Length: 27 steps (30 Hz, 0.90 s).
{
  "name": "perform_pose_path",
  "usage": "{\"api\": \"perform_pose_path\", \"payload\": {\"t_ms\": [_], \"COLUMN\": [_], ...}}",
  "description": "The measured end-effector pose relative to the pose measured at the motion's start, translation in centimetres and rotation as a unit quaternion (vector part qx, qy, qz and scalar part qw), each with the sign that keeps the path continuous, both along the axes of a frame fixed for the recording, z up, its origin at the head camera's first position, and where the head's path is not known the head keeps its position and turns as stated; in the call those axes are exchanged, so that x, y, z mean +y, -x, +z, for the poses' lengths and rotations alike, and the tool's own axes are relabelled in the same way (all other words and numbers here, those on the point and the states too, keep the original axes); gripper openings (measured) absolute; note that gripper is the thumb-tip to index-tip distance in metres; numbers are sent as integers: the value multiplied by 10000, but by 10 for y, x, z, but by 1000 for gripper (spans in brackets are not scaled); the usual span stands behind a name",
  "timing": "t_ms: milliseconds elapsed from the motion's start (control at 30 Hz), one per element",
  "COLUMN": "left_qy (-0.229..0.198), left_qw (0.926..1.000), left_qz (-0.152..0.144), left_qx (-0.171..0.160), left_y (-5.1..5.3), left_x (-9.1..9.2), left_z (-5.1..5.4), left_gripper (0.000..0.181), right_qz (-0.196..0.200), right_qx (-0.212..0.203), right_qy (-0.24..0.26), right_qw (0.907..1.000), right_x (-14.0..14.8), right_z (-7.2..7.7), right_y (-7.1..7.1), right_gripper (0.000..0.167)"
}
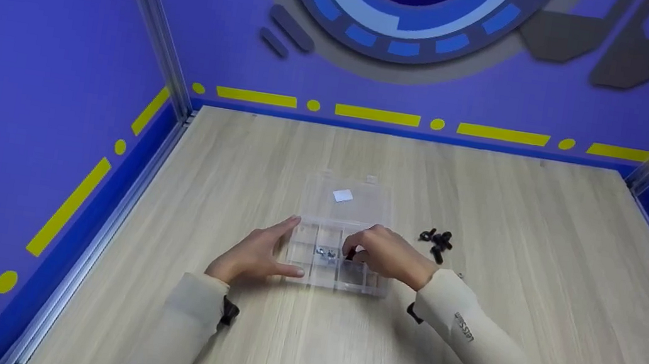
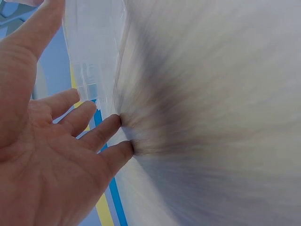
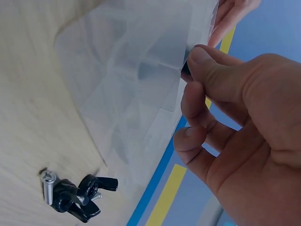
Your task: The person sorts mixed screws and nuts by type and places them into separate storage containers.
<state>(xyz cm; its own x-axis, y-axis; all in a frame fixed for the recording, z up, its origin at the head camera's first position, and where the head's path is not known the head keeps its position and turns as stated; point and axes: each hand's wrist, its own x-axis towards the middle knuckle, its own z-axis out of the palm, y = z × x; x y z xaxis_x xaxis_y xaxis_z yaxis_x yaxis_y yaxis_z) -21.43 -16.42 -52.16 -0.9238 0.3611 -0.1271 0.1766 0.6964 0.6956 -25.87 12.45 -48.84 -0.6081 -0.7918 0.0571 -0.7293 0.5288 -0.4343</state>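
Pale sleeves (image 1: 485,350) nearest; right hand (image 1: 387,255) pinches black piece (image 3: 186,71) at clear box (image 1: 323,274) on table (image 1: 287,354); left hand (image 1: 257,255), unclenched, touches box's left side. Silvery bits (image 1: 322,251) already inside; black winged pieces (image 1: 442,242), outside right, seemingly remain.

I am pinching a black part (image 3: 186,72) in the right hand (image 3: 235,103) at a clear box (image 3: 94,47), the left hand (image 3: 233,16) showing beyond it; wing nuts (image 3: 66,194) and a screw (image 3: 48,188) are lying on the table (image 3: 28,99) nearby.
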Motion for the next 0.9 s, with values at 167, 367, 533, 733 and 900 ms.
{"api": "perform_pose_path", "payload": {"t_ms": [167, 367, 533, 733, 900], "left_qy": [62, 69, 21, 14, 80], "left_qw": [10000, 10000, 10000, 10000, 9999], "left_qz": [4, 46, 49, 61, 64], "left_qx": [3, -7, -27, 0, -4], "left_y": [0, 0, -1, -1, -2], "left_x": [1, 1, 2, 2, 2], "left_z": [-1, 0, 3, 4, 3], "left_gripper": [109, 109, 108, 108, 109], "right_qz": [-96, -164, -96, -90, -139], "right_qx": [-149, -49, 86, 111, 111], "right_qy": [-113, -118, -44, -16, -74], "right_qw": [9998, 9998, 9999, 9999, 9998], "right_x": [-1, 1, 6, 8, 8], "right_z": [0, 0, 1, 0, -2], "right_y": [0, -2, -4, -4, -3], "right_gripper": [20, 13, 10, 10, 10]}}
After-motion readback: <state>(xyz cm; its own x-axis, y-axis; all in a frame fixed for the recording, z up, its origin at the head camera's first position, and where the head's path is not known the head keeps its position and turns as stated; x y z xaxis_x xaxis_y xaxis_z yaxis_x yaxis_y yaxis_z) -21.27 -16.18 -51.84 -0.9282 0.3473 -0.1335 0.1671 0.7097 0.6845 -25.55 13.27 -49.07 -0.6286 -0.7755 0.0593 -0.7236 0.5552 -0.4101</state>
